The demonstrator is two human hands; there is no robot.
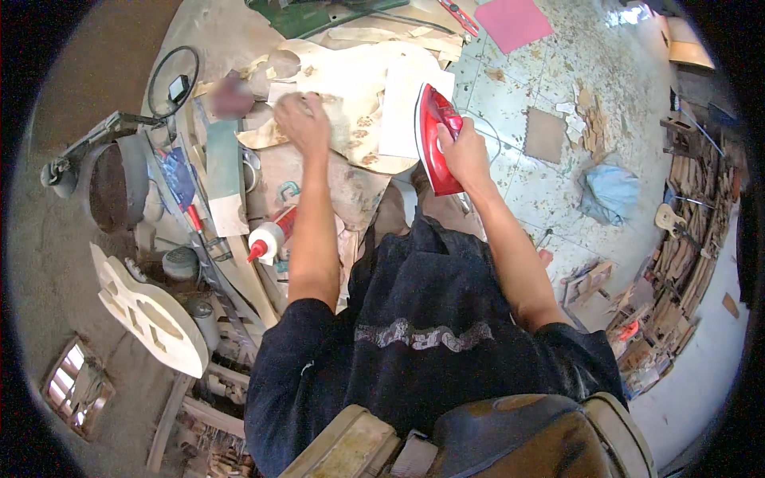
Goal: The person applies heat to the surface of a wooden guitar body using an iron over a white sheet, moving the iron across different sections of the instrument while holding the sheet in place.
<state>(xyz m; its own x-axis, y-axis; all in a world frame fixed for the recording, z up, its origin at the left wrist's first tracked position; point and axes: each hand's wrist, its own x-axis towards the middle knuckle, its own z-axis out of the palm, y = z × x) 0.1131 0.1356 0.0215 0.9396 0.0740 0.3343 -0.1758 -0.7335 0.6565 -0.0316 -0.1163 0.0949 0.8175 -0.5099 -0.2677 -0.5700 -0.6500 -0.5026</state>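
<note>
Veneer, a pale burl-figured guitar-shaped sheet (351, 95), lies on the cluttered workbench (239, 263); the left hand (303, 119) presses flat on it, while the right hand (464, 155) grips a red clothes iron (434, 135), tilted beside white paper (410, 107). Best keep the sheet pinned and the iron level.

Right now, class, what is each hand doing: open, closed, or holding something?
Left hand: fingers curled, pressing down on the pale veneer sheet; whether it grips anything cannot be told.
Right hand: closed around the red clothes iron.
</note>
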